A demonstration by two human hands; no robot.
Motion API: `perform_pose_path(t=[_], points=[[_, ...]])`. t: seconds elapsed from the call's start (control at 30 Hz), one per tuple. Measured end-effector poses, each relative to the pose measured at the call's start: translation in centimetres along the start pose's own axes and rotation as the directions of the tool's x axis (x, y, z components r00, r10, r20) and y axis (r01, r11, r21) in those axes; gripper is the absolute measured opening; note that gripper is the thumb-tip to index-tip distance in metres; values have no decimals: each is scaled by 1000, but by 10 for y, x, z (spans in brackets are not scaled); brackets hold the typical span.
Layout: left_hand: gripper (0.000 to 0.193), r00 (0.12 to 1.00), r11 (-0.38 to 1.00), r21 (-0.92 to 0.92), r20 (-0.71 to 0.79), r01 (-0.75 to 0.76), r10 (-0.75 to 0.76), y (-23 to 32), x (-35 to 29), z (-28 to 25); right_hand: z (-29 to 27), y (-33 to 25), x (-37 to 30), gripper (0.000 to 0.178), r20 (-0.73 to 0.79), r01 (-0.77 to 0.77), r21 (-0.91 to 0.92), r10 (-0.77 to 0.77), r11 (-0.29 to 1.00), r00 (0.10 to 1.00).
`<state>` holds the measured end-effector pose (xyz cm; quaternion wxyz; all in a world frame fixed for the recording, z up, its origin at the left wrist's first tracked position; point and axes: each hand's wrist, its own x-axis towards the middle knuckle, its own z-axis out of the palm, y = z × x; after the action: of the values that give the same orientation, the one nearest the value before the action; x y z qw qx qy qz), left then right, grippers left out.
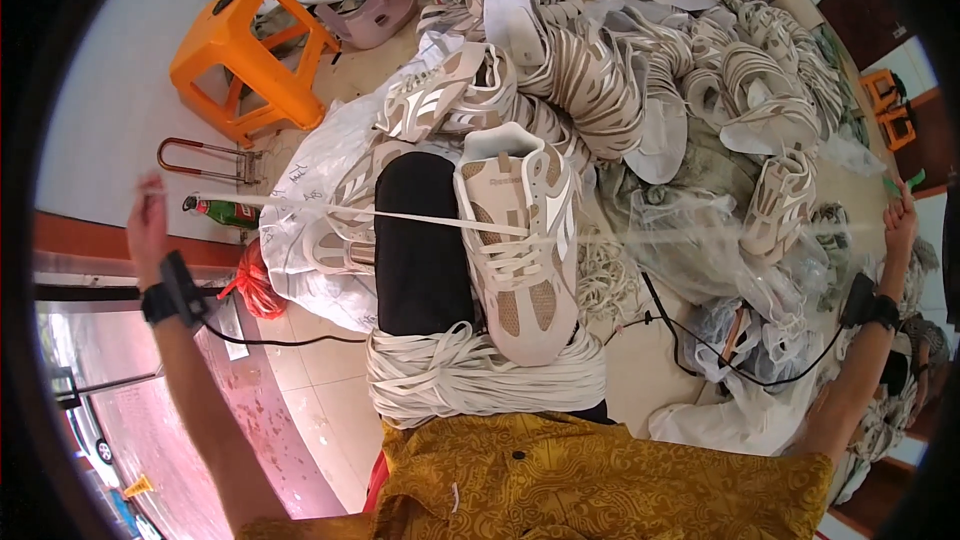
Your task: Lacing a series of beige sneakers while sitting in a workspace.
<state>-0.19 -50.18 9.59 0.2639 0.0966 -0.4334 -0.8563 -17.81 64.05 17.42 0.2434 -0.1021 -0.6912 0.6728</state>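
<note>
1. Left hand (148,215): out at far left, well apart from the lap. Fingers blurred but drawn together, at the end of a taut pale lace (420,217).
2. Green bottle (228,212) on the floor, just beside that hand in view; orange stool (213,42) beyond it, red plastic bag (258,285) nearer.
3. White sack (305,165) spread on the floor, beige shoes on it.
4. Lap: black cloth (425,250) at its left side. Bundle of white laces (480,375) across its near edge, by the mustard shirt (600,465).
5. Beige-and-white shoe (525,275) at the lap's right side, toe toward the bundle, touching it. The lace runs to its eyelet area.
6. Beyond the lap's far edge, heaped shoe parts (600,90) on the floor.
7. Another beige shoe (778,205) among clear plastic, farther right.
8. Right hand (900,220): far right, raised, fingers partly bent, green strip (908,183) at the tips. Blurred pale band runs toward it; closure and hold, cannot tell.
</note>
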Motion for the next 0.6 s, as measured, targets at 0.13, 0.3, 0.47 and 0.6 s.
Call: perform_pose_path(t=[0.13,0.3,0.47,0.6], points=[[33,989,770,631,-25,-98,146,40,6,-47,6,-24,-14,31,-124,-19,-431,-39,902,992],[42,935,-267,943,266,-201,236,103,-3,-90,1,5,13,31,349,345,-878,-51,331,936],[33,886,-296,885,423,-359,189,121,-50,-78,242,44,-146,27,570,-38,-494,356,869,741],[26,953,290,910,264,-298,151,79,-45,-44,334,54,-238,14,802,-86,-310,310,947,510]])
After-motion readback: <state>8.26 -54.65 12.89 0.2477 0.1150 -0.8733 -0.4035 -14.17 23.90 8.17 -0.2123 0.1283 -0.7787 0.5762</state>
